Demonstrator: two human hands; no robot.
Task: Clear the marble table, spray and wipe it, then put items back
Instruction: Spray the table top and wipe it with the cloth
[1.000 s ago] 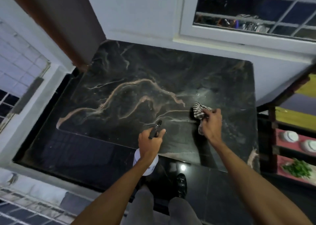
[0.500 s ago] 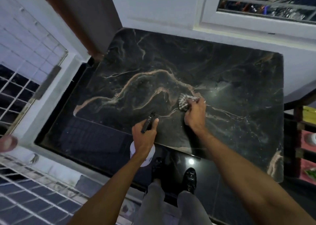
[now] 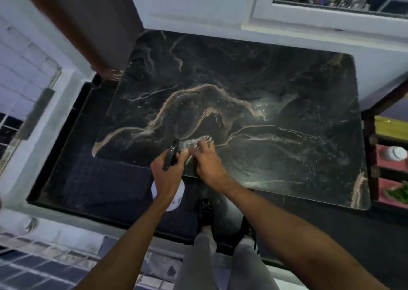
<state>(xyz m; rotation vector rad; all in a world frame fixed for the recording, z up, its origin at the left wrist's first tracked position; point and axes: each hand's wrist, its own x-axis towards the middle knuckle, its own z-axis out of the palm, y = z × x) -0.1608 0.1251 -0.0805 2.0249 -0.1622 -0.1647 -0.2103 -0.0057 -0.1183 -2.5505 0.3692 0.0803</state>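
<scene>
Open room across marble table [image 3: 287, 86], wall [image 3: 187, 7] behind (shelf [image 3: 391, 168] rightward)

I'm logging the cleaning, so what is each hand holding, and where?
Left hand grips the white plastic spray bottle by its black trigger head. Right hand holds the bunched striped cloth under its fingers on the dark marble table.
</scene>
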